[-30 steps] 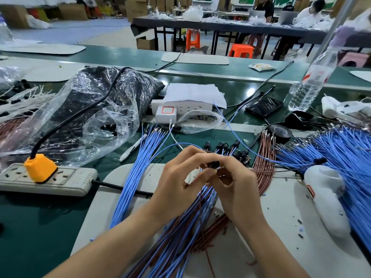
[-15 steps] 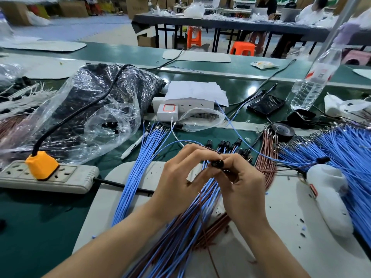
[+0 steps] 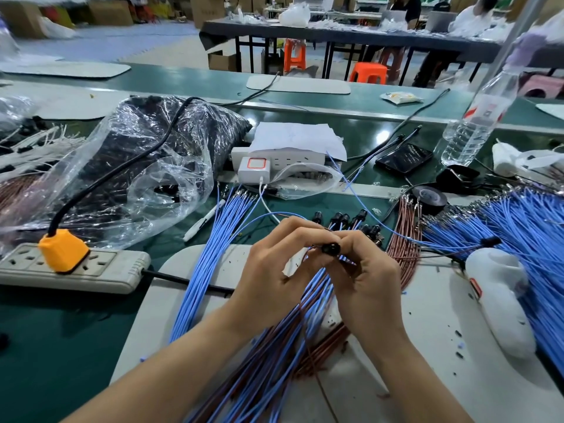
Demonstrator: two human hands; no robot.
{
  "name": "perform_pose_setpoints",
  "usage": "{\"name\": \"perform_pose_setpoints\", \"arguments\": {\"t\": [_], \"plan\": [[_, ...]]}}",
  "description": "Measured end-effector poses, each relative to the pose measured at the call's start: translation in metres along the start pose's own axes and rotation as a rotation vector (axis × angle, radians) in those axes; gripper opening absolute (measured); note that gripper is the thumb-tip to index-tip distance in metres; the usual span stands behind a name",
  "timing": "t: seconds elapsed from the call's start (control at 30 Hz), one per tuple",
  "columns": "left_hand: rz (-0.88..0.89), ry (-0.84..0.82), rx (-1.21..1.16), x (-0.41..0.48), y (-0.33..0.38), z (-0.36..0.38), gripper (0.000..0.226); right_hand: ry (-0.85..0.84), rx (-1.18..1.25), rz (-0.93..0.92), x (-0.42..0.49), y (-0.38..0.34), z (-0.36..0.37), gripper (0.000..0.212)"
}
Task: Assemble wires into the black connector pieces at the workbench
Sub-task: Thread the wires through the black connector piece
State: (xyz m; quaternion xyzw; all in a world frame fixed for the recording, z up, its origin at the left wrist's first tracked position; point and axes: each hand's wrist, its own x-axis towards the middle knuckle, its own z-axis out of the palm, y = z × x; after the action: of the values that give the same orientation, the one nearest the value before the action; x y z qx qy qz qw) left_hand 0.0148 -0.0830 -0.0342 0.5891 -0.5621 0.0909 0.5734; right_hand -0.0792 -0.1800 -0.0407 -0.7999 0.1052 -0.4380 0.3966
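Centrally, left hand and right hand, grips pinching black connector; blue wires beneath; power strip leftward

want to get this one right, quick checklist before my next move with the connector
1. Connector gripped: ok, the left hand and right hand both pinch it.
2. Wire seated in it: cannot tell, fingers hide the joint.
3. Blue wires in reach: ok, the bundle lies beside the left hand.
4. Brown wires in reach: ok, they lie beside the right hand.
5. Finished connectors out of the way: ok, they sit in a row behind the hands.
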Motion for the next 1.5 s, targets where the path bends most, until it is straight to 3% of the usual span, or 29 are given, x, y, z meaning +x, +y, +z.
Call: {"name": "perform_pose_setpoints", "arguments": {"t": [0.13, 0.5, 0.6, 0.67, 0.77, 0.83, 1.07, 1.5], "plan": [[0.002, -0.017, -0.033, 0.000, 0.000, 0.000, 0.015, -0.014, 0.016, -0.002, 0.000, 0.001, -0.001, 0.001], [0.021, -0.029, 0.028, -0.002, -0.002, -0.001, 0.016, -0.048, 0.046, 0.047, 0.002, 0.003, 0.004, 0.005], [0.011, -0.036, 0.060, -0.001, -0.003, 0.001, 0.019, -0.063, 0.040, 0.077, 0.003, 0.004, 0.002, 0.017], [0.010, -0.045, 0.112, -0.001, -0.005, 0.001, 0.023, -0.085, 0.132, 0.182, 0.006, 0.003, -0.003, 0.028], [0.000, -0.063, 0.132, -0.001, -0.006, 0.002, 0.024, -0.074, 0.501, 0.392, 0.011, -0.001, -0.011, 0.012], [-0.005, -0.079, 0.136, -0.001, -0.006, 0.003, 0.021, -0.117, 0.623, 0.454, 0.012, -0.002, -0.015, 0.011], [-0.012, -0.056, 0.163, 0.000, -0.007, 0.001, 0.022, -0.120, 0.673, 0.490, 0.012, -0.003, -0.014, 0.009], [0.021, -0.081, 0.204, -0.001, -0.012, 0.000, 0.018, -0.089, 0.455, 0.438, 0.010, -0.006, -0.011, 0.020]]}}
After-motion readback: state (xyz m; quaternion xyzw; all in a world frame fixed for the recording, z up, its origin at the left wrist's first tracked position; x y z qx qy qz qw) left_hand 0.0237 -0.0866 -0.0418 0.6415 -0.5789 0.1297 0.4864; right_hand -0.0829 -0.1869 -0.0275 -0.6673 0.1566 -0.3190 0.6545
